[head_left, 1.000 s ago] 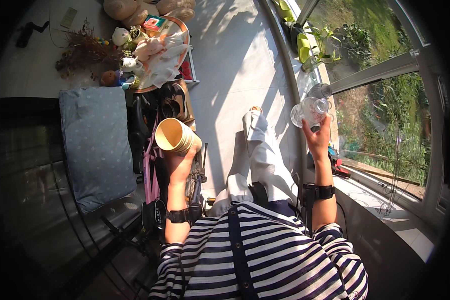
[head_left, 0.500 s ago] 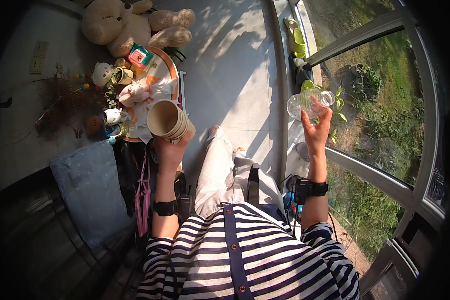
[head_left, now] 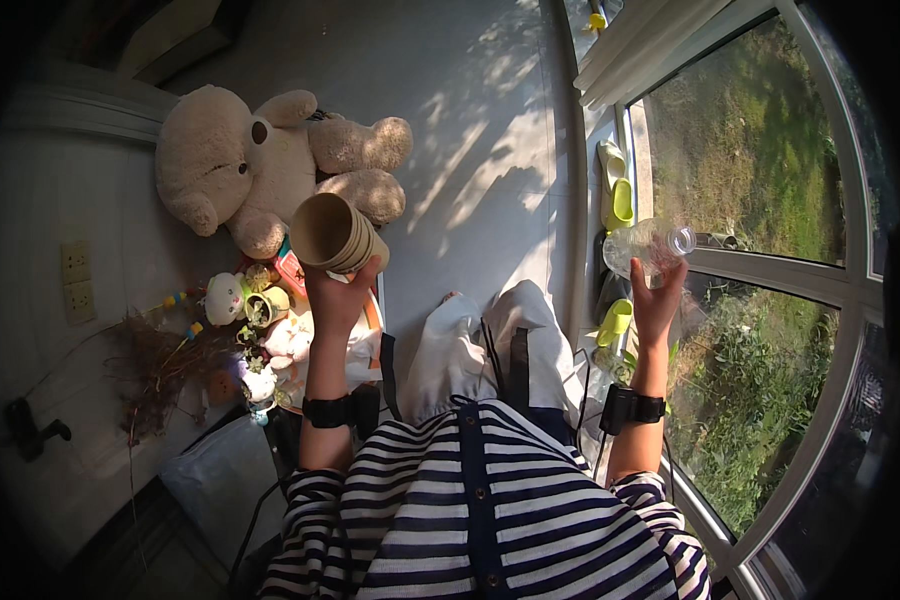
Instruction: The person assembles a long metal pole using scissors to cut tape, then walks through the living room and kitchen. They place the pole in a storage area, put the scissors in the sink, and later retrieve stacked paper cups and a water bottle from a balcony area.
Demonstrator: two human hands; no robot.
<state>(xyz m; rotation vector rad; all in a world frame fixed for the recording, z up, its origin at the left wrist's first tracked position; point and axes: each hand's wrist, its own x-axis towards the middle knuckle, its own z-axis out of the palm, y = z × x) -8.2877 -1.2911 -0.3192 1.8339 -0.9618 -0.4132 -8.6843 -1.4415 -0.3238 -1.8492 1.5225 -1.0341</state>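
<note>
Left hand point(head_left: 338, 296) is up in front of the chest, fingers wrapped around a tan paper cup point(head_left: 332, 234), which is tipped on its side with the open mouth turned up and to the left, towards the camera. Over on the other side, the right hand point(head_left: 656, 302) is raised too, gripping a clear plastic bottle point(head_left: 648, 246) by its lower part; the bottle lies nearly level, its neck end pointing right towards the window point(head_left: 760, 190). The two hands are well apart, cup on the left, bottle on the right, both held in the air above the legs. Each wrist carries a black band. Beyond the cup, on the floor, sits a big beige teddy bear point(head_left: 260, 165) leaning against the white wall point(head_left: 40, 230). Just below the cup and left of the forearm there is a cluster of small toys and little pots point(head_left: 245, 320), with a bundle of dry twigs point(head_left: 155, 370) beside it. By the window frame lie yellow-green slippers point(head_left: 618, 195), in sunlight, and grass shows through the glass
</note>
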